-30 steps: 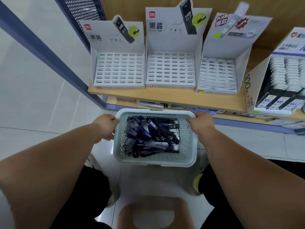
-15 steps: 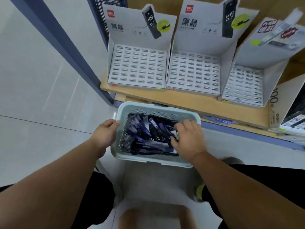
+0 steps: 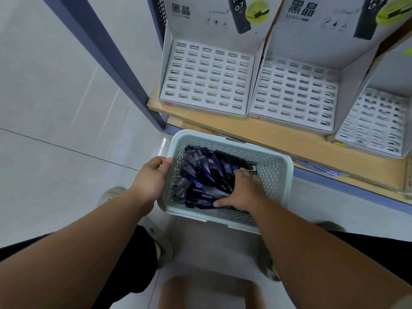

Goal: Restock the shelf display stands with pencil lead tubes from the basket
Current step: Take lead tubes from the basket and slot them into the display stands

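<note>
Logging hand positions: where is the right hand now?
Head view, lower centre: the right hand is inside the basket, on the lead tubes; the left hand grips its left rim.

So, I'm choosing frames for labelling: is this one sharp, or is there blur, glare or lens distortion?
Head view: wide-angle lens splays the shelf post and display stands; pencil lead tubes in the basket look smeared, print mostly unreadable; faint glare on the floor tile; light even, no hard shadows.

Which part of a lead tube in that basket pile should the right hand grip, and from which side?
Probably pinch a top tube across its narrow sides near mid-length, coming from above: the tubes lie jumbled and overlapping, and the basket walls block a sideways approach.
</note>
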A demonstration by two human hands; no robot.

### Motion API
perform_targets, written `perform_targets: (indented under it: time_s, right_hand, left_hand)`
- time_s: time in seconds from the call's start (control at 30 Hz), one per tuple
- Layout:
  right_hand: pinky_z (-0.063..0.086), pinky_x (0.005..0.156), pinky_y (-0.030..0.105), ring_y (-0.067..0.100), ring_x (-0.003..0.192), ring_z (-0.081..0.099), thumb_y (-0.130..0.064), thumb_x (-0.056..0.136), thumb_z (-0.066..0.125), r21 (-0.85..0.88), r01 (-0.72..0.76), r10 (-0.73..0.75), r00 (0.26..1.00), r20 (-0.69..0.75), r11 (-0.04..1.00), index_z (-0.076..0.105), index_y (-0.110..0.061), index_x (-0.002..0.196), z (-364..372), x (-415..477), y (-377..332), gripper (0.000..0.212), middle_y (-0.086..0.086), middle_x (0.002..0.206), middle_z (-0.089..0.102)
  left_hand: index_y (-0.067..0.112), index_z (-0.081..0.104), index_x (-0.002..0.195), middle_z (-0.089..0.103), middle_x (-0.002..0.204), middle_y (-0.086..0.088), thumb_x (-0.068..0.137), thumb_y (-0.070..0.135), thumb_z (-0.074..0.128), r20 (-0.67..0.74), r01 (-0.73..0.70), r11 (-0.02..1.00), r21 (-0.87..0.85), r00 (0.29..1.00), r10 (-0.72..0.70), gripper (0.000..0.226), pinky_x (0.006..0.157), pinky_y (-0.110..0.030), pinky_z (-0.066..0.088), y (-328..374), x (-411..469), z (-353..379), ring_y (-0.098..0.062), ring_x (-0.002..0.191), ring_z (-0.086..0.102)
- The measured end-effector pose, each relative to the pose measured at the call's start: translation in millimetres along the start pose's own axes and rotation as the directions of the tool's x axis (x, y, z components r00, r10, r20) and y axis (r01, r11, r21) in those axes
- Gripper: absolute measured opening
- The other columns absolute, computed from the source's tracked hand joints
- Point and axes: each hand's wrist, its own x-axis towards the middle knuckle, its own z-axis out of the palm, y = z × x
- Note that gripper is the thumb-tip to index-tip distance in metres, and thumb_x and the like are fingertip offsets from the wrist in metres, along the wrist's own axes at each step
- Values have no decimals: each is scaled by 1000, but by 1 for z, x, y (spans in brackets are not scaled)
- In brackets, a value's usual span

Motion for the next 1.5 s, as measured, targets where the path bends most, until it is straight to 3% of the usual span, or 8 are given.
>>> perform_targets:
  time_s: [0.4, 0.6, 0.73, 0.87, 1.03, 1.27, 1.4, 1.5]
  right_hand:
    - [44, 110, 42, 27, 138, 45, -52, 59, 94, 64, 109, -115, 988, 103, 992, 33, -19, 156, -1, 12, -13, 119, 5, 157, 41]
    - [54, 96, 39, 27, 121, 59, -38, 70, 91, 134, 115, -132, 983, 124, 984, 23, -26, 160, -5, 9, -16, 113, 8, 150, 50]
    - [58, 78, 38, 18, 88, 66, -30, 75, 86, 227, 128, -157, 981, 115, 965, 29, -31, 155, -7, 7, -21, 98, 4, 118, 63]
    - [59, 80, 38, 20, 89, 67, -34, 72, 87, 235, 134, -165, 980, 115, 963, 29, -32, 154, -5, 11, -30, 100, 4, 119, 65]
    - [55, 93, 44, 30, 115, 58, -59, 53, 94, 106, 172, -169, 985, -42, 979, 40, -28, 146, 3, 11, -45, 112, 6, 134, 52]
    - [51, 75, 35, 24, 94, 53, -42, 66, 90, 48, 234, -222, 959, -173, 971, 55, -14, 120, 12, 12, -52, 71, 1, 114, 37]
    - [47, 93, 39, 27, 114, 39, -41, 64, 91, -17, 280, -275, 925, -264, 960, 56, -11, 124, 23, 11, -55, 76, 5, 122, 35]
    - [46, 96, 39, 25, 111, 34, -41, 62, 92, 3, 304, -282, 885, -369, 953, 59, -12, 109, 29, 13, -64, 64, 4, 122, 36]
  left_hand:
    - [19, 66, 91, 69, 81, -3, 101, 44, 50, 48, -31, 1000, 5, 998, 30, 30, 61, -27, 46, 1, 0, -4, -16, 69, 60]
    - [19, 66, 94, 71, 88, -6, 101, 44, 50, 57, -14, 1000, 9, 998, 14, 31, 64, -28, 48, 4, -1, -5, -19, 73, 63]
    - [21, 67, 95, 72, 91, -8, 100, 46, 50, 59, -18, 1000, 17, 998, 17, 30, 69, -34, 52, 3, 0, -5, -21, 77, 64]
    - [23, 66, 93, 72, 94, -10, 100, 47, 50, 55, -17, 1000, 17, 998, 16, 29, 73, -36, 53, 2, 1, -6, -23, 80, 64]
    - [21, 65, 95, 71, 94, -12, 100, 46, 50, 60, -16, 1000, 21, 998, 14, 30, 71, -36, 53, 2, -1, -4, -23, 78, 63]
    - [23, 64, 93, 70, 96, -12, 100, 48, 49, 60, -21, 999, 29, 998, 19, 30, 71, -35, 51, 2, 0, -5, -23, 80, 62]
    - [21, 64, 96, 70, 97, -12, 101, 46, 49, 66, -10, 1000, 19, 998, 9, 30, 71, -35, 52, 2, -1, -4, -24, 82, 62]
    - [19, 64, 97, 70, 93, -10, 101, 44, 49, 66, 4, 1000, 0, 998, -4, 30, 68, -32, 52, 4, -2, -4, -23, 78, 63]
